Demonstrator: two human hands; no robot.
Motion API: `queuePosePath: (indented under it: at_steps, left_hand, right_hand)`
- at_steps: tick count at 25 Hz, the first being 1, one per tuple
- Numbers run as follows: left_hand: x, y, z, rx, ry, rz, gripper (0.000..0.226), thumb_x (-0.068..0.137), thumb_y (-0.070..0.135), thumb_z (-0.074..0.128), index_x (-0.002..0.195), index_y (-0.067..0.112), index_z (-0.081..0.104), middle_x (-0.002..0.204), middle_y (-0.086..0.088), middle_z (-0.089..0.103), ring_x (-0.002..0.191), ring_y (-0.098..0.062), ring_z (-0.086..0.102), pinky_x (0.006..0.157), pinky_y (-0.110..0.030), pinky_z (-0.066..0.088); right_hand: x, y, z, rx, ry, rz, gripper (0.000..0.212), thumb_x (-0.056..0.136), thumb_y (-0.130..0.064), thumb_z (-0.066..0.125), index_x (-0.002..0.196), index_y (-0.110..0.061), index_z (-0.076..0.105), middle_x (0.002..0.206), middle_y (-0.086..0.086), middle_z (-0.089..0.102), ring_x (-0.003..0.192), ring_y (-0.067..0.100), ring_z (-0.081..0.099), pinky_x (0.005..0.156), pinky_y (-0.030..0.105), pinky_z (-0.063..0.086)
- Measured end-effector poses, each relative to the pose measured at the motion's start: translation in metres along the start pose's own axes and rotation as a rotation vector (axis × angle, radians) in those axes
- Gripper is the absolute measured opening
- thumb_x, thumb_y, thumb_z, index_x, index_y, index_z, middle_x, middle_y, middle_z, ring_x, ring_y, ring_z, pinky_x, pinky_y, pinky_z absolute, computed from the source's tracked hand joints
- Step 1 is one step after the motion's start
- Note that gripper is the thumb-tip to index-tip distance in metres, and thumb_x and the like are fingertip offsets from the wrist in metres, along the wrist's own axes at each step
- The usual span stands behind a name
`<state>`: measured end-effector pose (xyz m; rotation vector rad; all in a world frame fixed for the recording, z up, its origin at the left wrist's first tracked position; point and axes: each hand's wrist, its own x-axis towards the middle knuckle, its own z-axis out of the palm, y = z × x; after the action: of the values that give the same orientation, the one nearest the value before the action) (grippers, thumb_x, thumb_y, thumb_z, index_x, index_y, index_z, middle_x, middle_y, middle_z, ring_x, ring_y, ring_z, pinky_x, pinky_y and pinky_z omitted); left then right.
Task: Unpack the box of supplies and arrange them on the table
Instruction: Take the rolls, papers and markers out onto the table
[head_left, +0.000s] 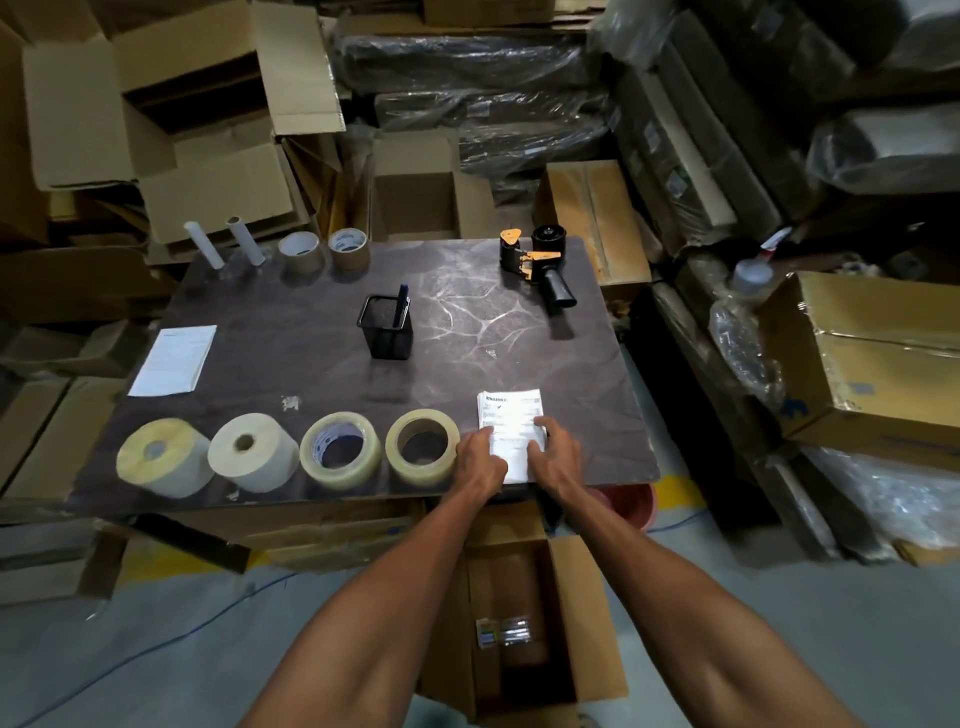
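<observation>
Item: stack of printed slips (511, 423), white, lying at the near right edge of the tabletop (322, 312), its near end reaching that edge. Left hand (482, 460) and right hand (555, 456) rest on its two sides, fingers curled down at the edges, pinching and squaring the stack.

Just left: a row of four tape rolls (291, 452), the nearest one beside the left hand.

Further out: mesh pen holder (385, 327) mid-table; tape dispenser (537, 265) far right; single sheet (174, 359) at left; two brown tape rolls (324, 250) and two white tubes (226, 241) along the far edge.

Below: open box (524, 623) on the floor, small packets visible inside.

Risk, judged: loose slips so near the edge could slide off into the box if released unevenly.
</observation>
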<state>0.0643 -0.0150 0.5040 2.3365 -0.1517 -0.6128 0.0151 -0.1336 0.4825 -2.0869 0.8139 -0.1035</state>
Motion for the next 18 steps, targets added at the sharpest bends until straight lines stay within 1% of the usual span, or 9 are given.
queuePosePath:
  at_steps: [3, 5, 7, 8, 11, 13, 15, 16, 18]
  left_hand:
    - [-0.008, 0.009, -0.002, 0.007, 0.034, -0.009, 0.05, 0.09, 0.005, 0.049, 0.14, 0.007, 0.049, 0.141, -0.017, 0.051, 0.127, -0.034, 0.048, 0.102, -0.035, 0.041]
    - [-0.013, 0.014, -0.001, -0.029, 0.075, -0.035, 0.046, 0.09, 0.005, 0.047, 0.135, 0.007, 0.053, 0.136, -0.016, 0.056, 0.121, -0.034, 0.053, 0.094, -0.036, 0.045]
    - [-0.018, 0.008, 0.006, -0.074, 0.135, -0.032, 0.039, 0.089, 0.004, 0.046, 0.124, 0.008, 0.061, 0.126, -0.014, 0.063, 0.107, -0.032, 0.06, 0.078, -0.032, 0.047]
    - [-0.021, 0.002, 0.01, -0.079, 0.162, -0.01, 0.036, 0.088, 0.003, 0.045, 0.119, 0.008, 0.063, 0.121, -0.013, 0.065, 0.102, -0.03, 0.061, 0.074, -0.029, 0.044]
    - [-0.033, -0.013, 0.019, -0.108, 0.254, 0.049, 0.031, 0.088, 0.005, 0.043, 0.109, 0.01, 0.065, 0.11, -0.009, 0.067, 0.093, -0.022, 0.059, 0.073, -0.03, 0.046]
    - [-0.046, -0.021, 0.024, -0.151, 0.279, 0.068, 0.032, 0.09, 0.008, 0.043, 0.111, 0.013, 0.065, 0.109, -0.004, 0.068, 0.095, -0.021, 0.061, 0.08, -0.032, 0.052]
    - [-0.063, -0.026, 0.029, -0.255, 0.264, 0.029, 0.032, 0.093, 0.013, 0.047, 0.118, 0.017, 0.066, 0.111, -0.001, 0.068, 0.099, -0.017, 0.063, 0.087, -0.028, 0.051]
    - [-0.07, -0.032, 0.035, -0.329, 0.254, -0.015, 0.03, 0.092, 0.016, 0.05, 0.116, 0.02, 0.068, 0.108, -0.001, 0.07, 0.096, -0.017, 0.065, 0.086, -0.029, 0.053]
    - [-0.085, -0.047, 0.051, -0.407, 0.242, -0.095, 0.024, 0.086, 0.023, 0.053, 0.101, 0.03, 0.071, 0.094, -0.001, 0.074, 0.088, -0.02, 0.069, 0.083, -0.038, 0.058]
  right_hand:
    - [0.006, -0.003, -0.007, 0.014, -0.063, 0.025, 0.045, 0.09, -0.009, 0.056, 0.135, -0.008, 0.055, 0.134, 0.014, 0.061, 0.121, 0.031, 0.058, 0.099, 0.03, 0.042]
    - [0.01, 0.0, -0.014, 0.02, -0.102, 0.04, 0.042, 0.088, -0.012, 0.056, 0.13, -0.011, 0.06, 0.129, 0.01, 0.065, 0.116, 0.03, 0.061, 0.097, 0.029, 0.044]
    - [0.011, 0.003, -0.023, 0.061, -0.104, 0.07, 0.036, 0.087, -0.016, 0.058, 0.122, -0.013, 0.064, 0.12, 0.008, 0.068, 0.11, 0.029, 0.063, 0.097, 0.04, 0.051]
    - [0.008, 0.005, -0.028, 0.074, -0.103, 0.086, 0.034, 0.088, -0.016, 0.058, 0.121, -0.012, 0.063, 0.116, 0.007, 0.068, 0.107, 0.027, 0.063, 0.095, 0.042, 0.051]
    - [0.0, 0.022, -0.037, 0.101, -0.095, 0.099, 0.033, 0.091, -0.015, 0.056, 0.123, -0.01, 0.061, 0.106, 0.003, 0.065, 0.097, 0.023, 0.062, 0.091, 0.043, 0.053]
    - [-0.012, 0.039, -0.04, 0.135, -0.091, 0.103, 0.034, 0.09, -0.014, 0.054, 0.122, -0.01, 0.061, 0.105, 0.006, 0.068, 0.095, 0.025, 0.064, 0.087, 0.041, 0.054]
    - [-0.027, 0.06, -0.042, 0.149, -0.093, 0.088, 0.03, 0.088, -0.019, 0.056, 0.116, -0.016, 0.067, 0.101, 0.005, 0.071, 0.093, 0.023, 0.067, 0.085, 0.04, 0.055]
    - [-0.035, 0.072, -0.043, 0.146, -0.097, 0.094, 0.028, 0.086, -0.025, 0.057, 0.111, -0.022, 0.07, 0.098, 0.001, 0.073, 0.092, 0.02, 0.068, 0.086, 0.04, 0.056]
    - [-0.048, 0.106, -0.039, 0.143, -0.134, 0.11, 0.024, 0.08, -0.034, 0.058, 0.099, -0.029, 0.072, 0.088, -0.005, 0.075, 0.086, 0.017, 0.071, 0.086, 0.043, 0.058]
